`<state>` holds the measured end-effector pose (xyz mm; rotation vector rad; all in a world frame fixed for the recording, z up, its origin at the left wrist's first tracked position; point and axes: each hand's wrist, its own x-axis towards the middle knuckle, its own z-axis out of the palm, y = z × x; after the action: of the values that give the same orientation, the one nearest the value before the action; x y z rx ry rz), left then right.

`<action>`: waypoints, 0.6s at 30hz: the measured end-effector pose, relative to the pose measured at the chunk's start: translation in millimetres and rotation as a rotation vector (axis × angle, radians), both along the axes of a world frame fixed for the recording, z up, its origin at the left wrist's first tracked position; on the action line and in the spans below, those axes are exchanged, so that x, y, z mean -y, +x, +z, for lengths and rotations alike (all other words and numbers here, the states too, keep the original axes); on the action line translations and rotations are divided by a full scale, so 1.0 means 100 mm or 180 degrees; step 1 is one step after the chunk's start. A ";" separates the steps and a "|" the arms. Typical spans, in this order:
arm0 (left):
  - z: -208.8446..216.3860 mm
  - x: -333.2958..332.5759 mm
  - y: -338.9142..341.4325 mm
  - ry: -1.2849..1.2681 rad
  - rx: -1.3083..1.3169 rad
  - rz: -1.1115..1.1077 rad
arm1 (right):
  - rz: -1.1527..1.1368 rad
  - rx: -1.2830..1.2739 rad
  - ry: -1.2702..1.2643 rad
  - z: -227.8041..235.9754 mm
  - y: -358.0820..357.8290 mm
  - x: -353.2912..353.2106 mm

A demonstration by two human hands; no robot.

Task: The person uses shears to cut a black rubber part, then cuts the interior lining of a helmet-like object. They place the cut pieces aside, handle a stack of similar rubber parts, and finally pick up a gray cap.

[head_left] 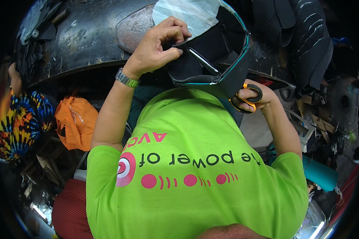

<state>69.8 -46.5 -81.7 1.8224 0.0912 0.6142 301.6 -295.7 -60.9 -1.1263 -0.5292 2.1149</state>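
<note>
A black, box-shaped fabric piece with teal edging, like an unfinished bag (232, 75), stands open at the table's near edge. Its dark inside faces up. My left hand (157, 47), with a metal watch on the wrist, is closed on a black fabric edge of the bag, pinched between thumb and fingers. My right hand (259, 95) grips scissors (251, 104) by orange-and-black handles, just outside the bag's near right wall. A slim silver blade (204, 61) shows inside the bag, in line with those handles and pointing toward my left fingertips. The part between is hidden.
A worn dark table (83, 44) spans the far side, with a pale translucent sheet (183, 16) beside the bag. Black cut pieces (313, 44) are stacked at right. An orange bag (73, 121) and a person in a colourful shirt (18, 127) are at left. A teal roll (320, 174) lies lower right.
</note>
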 end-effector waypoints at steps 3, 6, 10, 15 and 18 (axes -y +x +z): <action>0.02 0.01 -0.01 0.0099 0.0040 -0.0011 | -0.0114 -0.0196 0.0053 -0.02 0.01 -0.01; 0.03 0.00 -0.02 0.0131 0.0089 -0.0082 | -0.0304 -0.0436 -0.0027 -0.06 -0.02 0.01; 0.03 0.01 -0.02 0.0125 0.0116 -0.0120 | -0.0327 -0.0604 -0.0011 -0.04 -0.06 -0.01; 0.01 0.15 0.02 -0.0417 0.0138 0.0788 | -0.0053 0.1679 0.0054 0.20 -0.08 -0.09; 0.03 0.38 0.06 -0.0350 0.0074 0.1769 | -0.0123 0.3135 0.0133 0.36 -0.07 -0.06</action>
<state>75.5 -84.2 -78.9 1.6817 0.6185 0.9946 294.1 -289.3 -25.3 -2.0998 -0.9560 1.3798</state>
